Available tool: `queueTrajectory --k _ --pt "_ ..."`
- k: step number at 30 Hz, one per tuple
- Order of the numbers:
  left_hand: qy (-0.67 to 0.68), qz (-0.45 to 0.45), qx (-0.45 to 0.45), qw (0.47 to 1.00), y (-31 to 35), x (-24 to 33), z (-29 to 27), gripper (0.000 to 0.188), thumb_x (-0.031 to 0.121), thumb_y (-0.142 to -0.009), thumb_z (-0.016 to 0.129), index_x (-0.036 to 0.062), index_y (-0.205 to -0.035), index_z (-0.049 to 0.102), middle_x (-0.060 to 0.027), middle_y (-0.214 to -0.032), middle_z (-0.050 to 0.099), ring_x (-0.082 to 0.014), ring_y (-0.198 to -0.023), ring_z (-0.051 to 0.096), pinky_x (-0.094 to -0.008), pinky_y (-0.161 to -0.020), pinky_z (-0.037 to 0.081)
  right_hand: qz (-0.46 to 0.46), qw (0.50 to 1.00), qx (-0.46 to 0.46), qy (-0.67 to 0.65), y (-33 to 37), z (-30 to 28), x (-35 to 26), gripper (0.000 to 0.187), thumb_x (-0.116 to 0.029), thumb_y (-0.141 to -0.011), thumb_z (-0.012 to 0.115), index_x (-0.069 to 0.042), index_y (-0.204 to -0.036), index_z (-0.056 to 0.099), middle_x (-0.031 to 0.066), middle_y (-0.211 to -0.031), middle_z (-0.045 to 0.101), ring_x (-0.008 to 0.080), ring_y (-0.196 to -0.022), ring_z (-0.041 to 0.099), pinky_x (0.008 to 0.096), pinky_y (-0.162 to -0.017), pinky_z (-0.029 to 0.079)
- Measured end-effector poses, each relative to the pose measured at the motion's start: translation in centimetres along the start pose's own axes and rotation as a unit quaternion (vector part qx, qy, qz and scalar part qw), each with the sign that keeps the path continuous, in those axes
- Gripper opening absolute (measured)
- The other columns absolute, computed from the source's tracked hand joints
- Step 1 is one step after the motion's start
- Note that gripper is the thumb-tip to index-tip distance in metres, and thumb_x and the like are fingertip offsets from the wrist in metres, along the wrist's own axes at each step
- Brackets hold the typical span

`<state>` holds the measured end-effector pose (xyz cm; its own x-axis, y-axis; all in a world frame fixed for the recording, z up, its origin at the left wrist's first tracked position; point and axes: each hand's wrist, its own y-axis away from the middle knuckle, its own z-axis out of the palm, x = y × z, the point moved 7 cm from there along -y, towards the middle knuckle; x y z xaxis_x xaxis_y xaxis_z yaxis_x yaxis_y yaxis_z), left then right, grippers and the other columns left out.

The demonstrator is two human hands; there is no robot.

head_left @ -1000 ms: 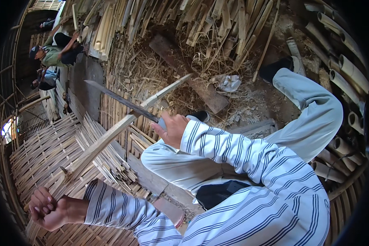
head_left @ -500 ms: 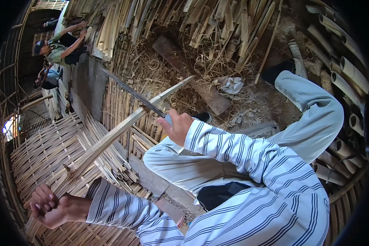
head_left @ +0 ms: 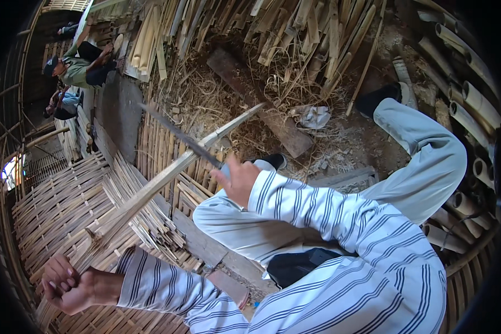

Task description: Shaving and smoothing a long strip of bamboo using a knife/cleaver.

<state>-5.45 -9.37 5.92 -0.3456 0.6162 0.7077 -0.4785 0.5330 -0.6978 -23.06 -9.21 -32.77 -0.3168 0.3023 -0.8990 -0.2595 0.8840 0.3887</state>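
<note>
My right hand (head_left: 240, 181) is closed round the handle of a long knife (head_left: 181, 133). Its blade reaches up and to the left, slightly smeared by motion, and crosses a long split bamboo piece (head_left: 145, 196). Whether the edge touches the bamboo I cannot tell. The piece slants from lower left to upper centre, narrowing to a pale pointed far end, with a rough node low down. At that near end my left hand (head_left: 67, 284) is curled into a grip on the bamboo, its palm side partly hidden.
Split bamboo lengths (head_left: 150, 42) are heaped at the top, above curly shavings (head_left: 284, 83) and a wooden plank (head_left: 261, 103). A woven bamboo mat (head_left: 61, 206) lies at left. Bamboo tubes (head_left: 479, 97) stack at right. Another person (head_left: 78, 69) sits at upper left.
My right hand and the knife have shifted slightly, the blade tip dropping a little. My left hand and the bamboo stay nearly in place. The other person's arms have moved.
</note>
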Motion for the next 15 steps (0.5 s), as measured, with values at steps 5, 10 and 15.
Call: queueTrajectory --k 5,10,15 --pt "-0.002 -0.005 0.005 1.0 0.8 0.7 1.3 0.035 0.007 -0.074 0.046 0.0174 -0.051 0.023 0.0013 -0.047 0.021 -0.0094 -0.04 0.019 -0.0242 -0.04 0.019 -0.052 0.999 -0.005 0.015 1.2 -1.0 -1.6 0.045 -0.046 -0.09 0.046 -0.001 -0.09 0.049 0.0228 -0.058 0.058 0.0427 -0.06 0.061 0.05 -0.061 0.049" --pt "-0.042 0.015 0.03 0.999 0.9 0.5 1.1 0.033 0.009 -0.074 0.046 0.0171 -0.051 0.024 0.0007 -0.047 0.021 -0.01 -0.04 0.019 -0.0244 -0.04 0.019 -0.14 0.988 0.063 -0.013 1.5 -1.6 -1.8 0.051 -0.047 -0.093 0.043 0.003 -0.086 0.047 0.0178 -0.043 0.048 0.0343 -0.039 0.054 0.0425 -0.039 0.044" --pt "-0.027 0.008 0.007 1.0 1.0 0.6 0.9 0.033 0.009 -0.075 0.046 0.017 -0.052 0.024 0.0007 -0.048 0.021 -0.0102 -0.041 0.019 -0.0247 -0.04 0.019 -0.156 0.984 0.087 -0.004 1.6 -1.9 -2.1 0.051 -0.046 -0.094 0.041 0.004 -0.087 0.046 0.0172 -0.044 0.049 0.0336 -0.04 0.054 0.0408 -0.038 0.044"
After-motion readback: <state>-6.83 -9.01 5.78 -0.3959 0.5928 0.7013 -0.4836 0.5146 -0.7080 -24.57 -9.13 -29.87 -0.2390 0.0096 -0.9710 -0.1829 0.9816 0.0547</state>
